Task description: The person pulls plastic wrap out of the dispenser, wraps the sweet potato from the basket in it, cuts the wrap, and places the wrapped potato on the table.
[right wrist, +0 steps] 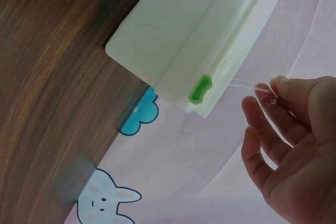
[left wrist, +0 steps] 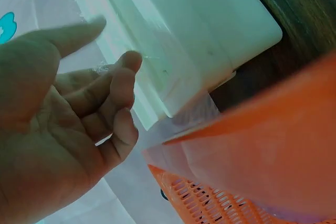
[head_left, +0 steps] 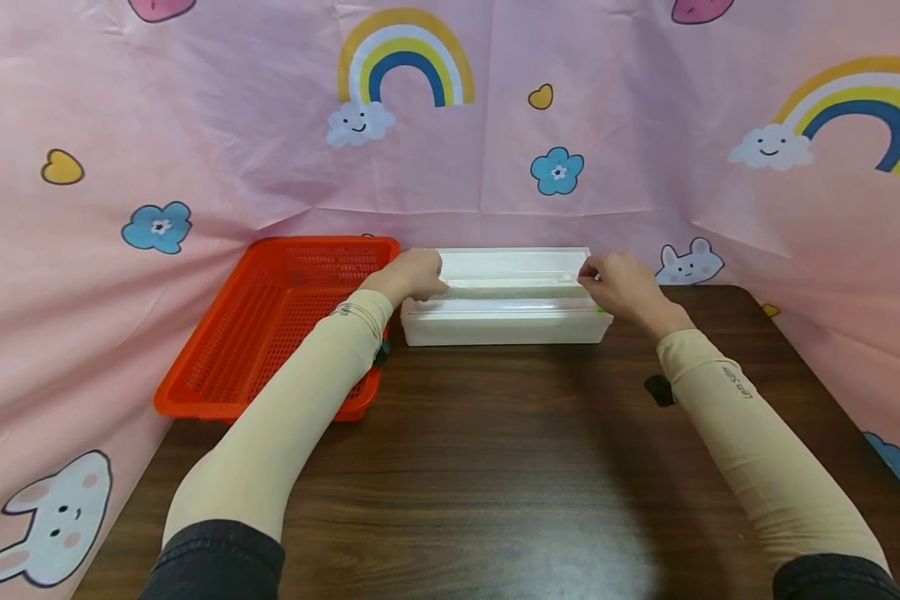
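A white cling film dispenser box (head_left: pixel 504 327) stands at the back of the table with its top open. Over its right end, my right hand (head_left: pixel 621 286) pinches a crumpled edge of clear film (right wrist: pixel 271 100) between thumb and index finger. The film stretches from there toward the box. A green slide cutter (right wrist: pixel 200 89) sits at that end. At the left end is my left hand (head_left: pixel 414 275), its thumb (left wrist: pixel 84 34) apart from its loosely bent fingers. A wisp of film (left wrist: pixel 101 68) shows beside those fingers.
An orange-red plastic basket (head_left: pixel 270 408) stands left of the box, under my left forearm. The dark wooden table (head_left: pixel 487 467) extends toward me. Behind hangs a pink printed cloth (head_left: pixel 435 183), close to the box's back.
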Demonstrator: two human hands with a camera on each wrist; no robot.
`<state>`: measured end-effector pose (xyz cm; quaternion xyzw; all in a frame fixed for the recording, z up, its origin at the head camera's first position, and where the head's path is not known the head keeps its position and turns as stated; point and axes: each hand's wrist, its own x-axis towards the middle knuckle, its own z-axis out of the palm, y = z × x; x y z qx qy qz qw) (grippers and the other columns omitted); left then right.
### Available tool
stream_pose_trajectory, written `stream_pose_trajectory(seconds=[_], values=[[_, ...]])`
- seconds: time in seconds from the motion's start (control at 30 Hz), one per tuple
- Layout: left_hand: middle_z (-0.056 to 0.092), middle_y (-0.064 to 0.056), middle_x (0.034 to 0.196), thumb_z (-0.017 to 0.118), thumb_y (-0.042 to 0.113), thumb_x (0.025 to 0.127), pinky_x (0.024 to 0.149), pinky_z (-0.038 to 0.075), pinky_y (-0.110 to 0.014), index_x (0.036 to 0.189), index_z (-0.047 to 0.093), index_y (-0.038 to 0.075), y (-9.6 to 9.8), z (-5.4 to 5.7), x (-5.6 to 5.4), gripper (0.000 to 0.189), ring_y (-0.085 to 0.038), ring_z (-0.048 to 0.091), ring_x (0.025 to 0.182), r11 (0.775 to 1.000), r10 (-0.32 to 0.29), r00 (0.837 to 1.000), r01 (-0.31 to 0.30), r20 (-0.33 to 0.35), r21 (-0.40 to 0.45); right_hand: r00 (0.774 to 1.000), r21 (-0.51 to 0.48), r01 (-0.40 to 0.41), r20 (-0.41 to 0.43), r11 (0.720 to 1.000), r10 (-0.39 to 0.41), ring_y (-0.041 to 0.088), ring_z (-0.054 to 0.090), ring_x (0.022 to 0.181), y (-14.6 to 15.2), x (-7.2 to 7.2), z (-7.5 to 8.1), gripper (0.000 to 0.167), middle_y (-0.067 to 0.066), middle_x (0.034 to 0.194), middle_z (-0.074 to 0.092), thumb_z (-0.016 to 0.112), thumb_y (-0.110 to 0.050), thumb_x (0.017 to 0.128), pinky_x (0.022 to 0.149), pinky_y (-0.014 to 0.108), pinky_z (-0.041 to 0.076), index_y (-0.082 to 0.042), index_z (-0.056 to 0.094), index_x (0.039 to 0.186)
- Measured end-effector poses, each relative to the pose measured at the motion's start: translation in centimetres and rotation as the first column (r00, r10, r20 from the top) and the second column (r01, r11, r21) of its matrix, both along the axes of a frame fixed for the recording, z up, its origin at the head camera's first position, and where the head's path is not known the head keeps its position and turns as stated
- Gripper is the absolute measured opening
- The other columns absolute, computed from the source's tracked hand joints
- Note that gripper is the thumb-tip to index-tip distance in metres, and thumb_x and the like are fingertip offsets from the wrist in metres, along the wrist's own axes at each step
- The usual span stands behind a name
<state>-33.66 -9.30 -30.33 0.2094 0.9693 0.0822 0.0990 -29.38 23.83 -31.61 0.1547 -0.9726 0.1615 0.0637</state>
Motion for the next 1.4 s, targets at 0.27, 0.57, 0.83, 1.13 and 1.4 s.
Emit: stream_pose_trajectory(seconds=[0.27, 0.57, 0.83, 1.13, 1.4], values=[[0.071, -0.006, 0.099, 0.067, 0.023, 0.093, 0.076, 0.051, -0.043, 0.096, 0.074, 0.010, -0.1, -0.5, -0.3, 0.015, -0.023, 0.059, 0.091, 0.997, 0.059, 0.998, -0.060, -0.031, -0.037, 1.000, 0.002, -0.004, -0.001, 1.000, 0.004, 0.031, 0.062, 0.088, -0.5, 0.2, -0.1, 0.022, 0.018, 0.106, 0.073, 0.056, -0.013, 0.100, 0.082, 0.049, 0.053, 0.000, 0.072, 0.107], [0.076, -0.007, 0.106, 0.074, 0.020, 0.091, 0.089, 0.054, -0.045, 0.101, 0.079, 0.009, -0.8, 0.1, -1.0, 0.015, -0.025, 0.066, 0.099, 0.999, 0.027, 0.999, -0.026, -0.047, 0.020, 1.000, -0.010, 0.007, 0.024, 1.000, -0.006, 0.032, 0.063, 0.092, -0.1, 0.0, 0.1, 0.025, 0.020, 0.110, 0.072, 0.055, -0.014, 0.101, 0.084, 0.049, 0.053, 0.001, 0.071, 0.112], [0.078, -0.009, 0.108, 0.074, 0.022, 0.092, 0.092, 0.054, -0.044, 0.102, 0.081, 0.009, -1.8, 0.9, -0.6, 0.018, -0.026, 0.068, 0.101, 0.998, 0.014, 0.999, -0.011, -0.049, 0.057, 1.000, -0.020, 0.010, 0.014, 1.000, -0.010, 0.033, 0.063, 0.094, -0.2, -0.2, 0.6, 0.026, 0.020, 0.110, 0.072, 0.055, -0.014, 0.101, 0.089, 0.051, 0.053, 0.002, 0.071, 0.113], [0.078, -0.011, 0.108, 0.073, 0.023, 0.092, 0.095, 0.054, -0.043, 0.101, 0.082, 0.009, -2.1, 1.8, -0.4, 0.019, -0.028, 0.067, 0.102, 0.997, -0.014, 0.998, 0.019, -0.069, 0.075, 0.999, -0.029, -0.007, -0.032, 1.000, 0.006, 0.035, 0.067, 0.097, 0.1, 0.0, 1.1, 0.025, 0.021, 0.109, 0.073, 0.056, -0.014, 0.101, 0.089, 0.053, 0.054, 0.003, 0.071, 0.112], [0.078, -0.012, 0.106, 0.073, 0.023, 0.093, 0.095, 0.053, -0.043, 0.101, 0.082, 0.008, -2.4, 2.7, 0.2, 0.019, -0.028, 0.068, 0.101, 0.995, -0.027, 0.997, 0.033, -0.070, 0.089, 0.999, -0.051, -0.008, -0.045, 0.999, 0.005, 0.036, 0.067, 0.097, 0.1, 0.3, 1.6, 0.025, 0.023, 0.108, 0.073, 0.057, -0.014, 0.100, 0.089, 0.053, 0.053, 0.004, 0.071, 0.112]])
